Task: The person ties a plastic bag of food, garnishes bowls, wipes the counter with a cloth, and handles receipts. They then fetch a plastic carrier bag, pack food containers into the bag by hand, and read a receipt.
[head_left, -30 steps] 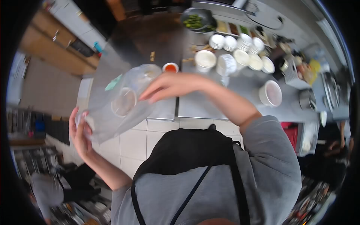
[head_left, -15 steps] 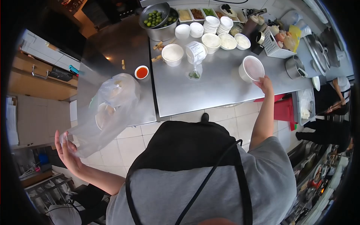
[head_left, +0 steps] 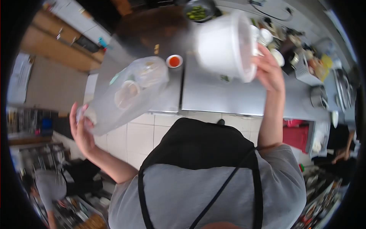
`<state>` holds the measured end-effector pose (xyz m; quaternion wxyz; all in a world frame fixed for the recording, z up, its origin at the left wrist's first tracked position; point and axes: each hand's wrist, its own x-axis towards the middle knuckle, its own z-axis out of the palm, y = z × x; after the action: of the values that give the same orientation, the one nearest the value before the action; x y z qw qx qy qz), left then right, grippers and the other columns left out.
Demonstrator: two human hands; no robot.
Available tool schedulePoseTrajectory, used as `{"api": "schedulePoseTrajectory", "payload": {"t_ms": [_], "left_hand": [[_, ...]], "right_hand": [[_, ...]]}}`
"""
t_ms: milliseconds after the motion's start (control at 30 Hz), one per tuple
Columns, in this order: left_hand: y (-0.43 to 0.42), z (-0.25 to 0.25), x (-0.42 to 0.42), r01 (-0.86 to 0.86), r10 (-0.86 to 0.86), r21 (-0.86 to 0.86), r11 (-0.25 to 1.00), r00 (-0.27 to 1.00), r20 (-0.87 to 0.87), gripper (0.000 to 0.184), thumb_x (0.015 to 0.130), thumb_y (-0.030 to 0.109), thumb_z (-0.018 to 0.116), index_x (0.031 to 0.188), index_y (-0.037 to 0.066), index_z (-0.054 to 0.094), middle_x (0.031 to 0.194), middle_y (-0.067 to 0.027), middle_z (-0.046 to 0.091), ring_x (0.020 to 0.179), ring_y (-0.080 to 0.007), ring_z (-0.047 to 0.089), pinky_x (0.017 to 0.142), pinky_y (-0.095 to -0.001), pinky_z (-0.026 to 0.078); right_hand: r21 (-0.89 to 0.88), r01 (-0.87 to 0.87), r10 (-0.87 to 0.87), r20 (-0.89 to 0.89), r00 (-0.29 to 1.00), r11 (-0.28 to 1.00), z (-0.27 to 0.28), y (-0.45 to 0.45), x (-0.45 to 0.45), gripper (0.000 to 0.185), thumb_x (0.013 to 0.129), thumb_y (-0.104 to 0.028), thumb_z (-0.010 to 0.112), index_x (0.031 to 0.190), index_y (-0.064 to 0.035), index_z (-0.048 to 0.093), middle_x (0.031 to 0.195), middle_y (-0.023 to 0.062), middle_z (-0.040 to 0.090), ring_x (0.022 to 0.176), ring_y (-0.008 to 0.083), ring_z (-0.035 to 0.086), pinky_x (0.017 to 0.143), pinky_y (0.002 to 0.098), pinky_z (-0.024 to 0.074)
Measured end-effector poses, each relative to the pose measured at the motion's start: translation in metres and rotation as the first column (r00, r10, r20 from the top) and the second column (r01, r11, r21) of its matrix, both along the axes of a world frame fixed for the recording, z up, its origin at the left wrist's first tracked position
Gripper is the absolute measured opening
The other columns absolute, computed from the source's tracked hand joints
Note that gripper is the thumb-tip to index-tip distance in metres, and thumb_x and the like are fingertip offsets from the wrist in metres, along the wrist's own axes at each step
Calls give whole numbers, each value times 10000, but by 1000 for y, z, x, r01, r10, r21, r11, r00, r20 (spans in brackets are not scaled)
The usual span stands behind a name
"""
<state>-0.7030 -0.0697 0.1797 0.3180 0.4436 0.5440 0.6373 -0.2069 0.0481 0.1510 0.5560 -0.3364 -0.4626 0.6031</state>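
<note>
My left hand grips the edge of a clear plastic bag and stretches its mouth toward the left. Inside the bag sits a tub, seen hazily through the film. My right hand holds a white lidded tub by its rim, raised above the counter and tipped on its side, the lid facing right. The tub is blurred by motion and hides several bowls behind it. A small bowl of red sauce stands just beyond the bag.
The steel counter has a seam near the bag. Limes sit in a pan at the back; a white basket and a pot are on the right. A red bin stands below. Co-workers are at both sides.
My right hand has lifted the white tub off the right side, bringing it up and leftward and tilting it. My left hand still holds the bag. The whole view has shifted.
</note>
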Motion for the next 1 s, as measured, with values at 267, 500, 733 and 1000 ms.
{"api": "schedulePoseTrajectory", "payload": {"t_ms": [267, 500, 733, 1000], "left_hand": [[-1, 5, 7, 29, -31, 48, 998, 998, 57, 648, 735, -35, 459, 1324, 46, 202, 1245, -244, 371, 570, -78, 431, 554, -181, 387], [14, 31, 0, 87, -86, 56, 995, 996, -26, 681, 724, -48, 458, 1333, 65, 175, 1237, -274, 362, 555, -64, 414, 525, -170, 380], [24, 19, -27, 83, -79, 80, 993, 996, -49, 658, 736, -27, 494, 1323, 65, 209, 1263, -249, 343, 577, -26, 396, 517, -133, 381], [17, 11, -38, -201, 212, 69, 977, 891, -402, 399, 838, 84, 501, 1220, 31, 400, 1104, -144, 517, 733, -102, 503, 678, -222, 415]], "right_hand": [[-287, -784, 787, -134, 602, 551, -41, 48, -296, 434, 783, -74, 533, 1176, 17, 372, 880, 134, 585, 702, 183, 610, 595, 279, 515], [-267, -509, 528, 701, 479, 818, -121, 93, -386, 293, 742, -62, 536, 1030, -5, 533, 736, 143, 606, 623, 164, 610, 529, 273, 501], [-16, -722, 46, 999, 23, 692, -84, 77, -339, 443, 644, -251, 670, 953, 46, 559, 809, 174, 609, 808, 295, 591, 712, 376, 464], [199, -654, 425, 617, 663, 730, -13, 25, -157, 262, 763, -180, 608, 980, -33, 590, 873, 65, 622, 835, 138, 575, 738, 270, 442]]}}
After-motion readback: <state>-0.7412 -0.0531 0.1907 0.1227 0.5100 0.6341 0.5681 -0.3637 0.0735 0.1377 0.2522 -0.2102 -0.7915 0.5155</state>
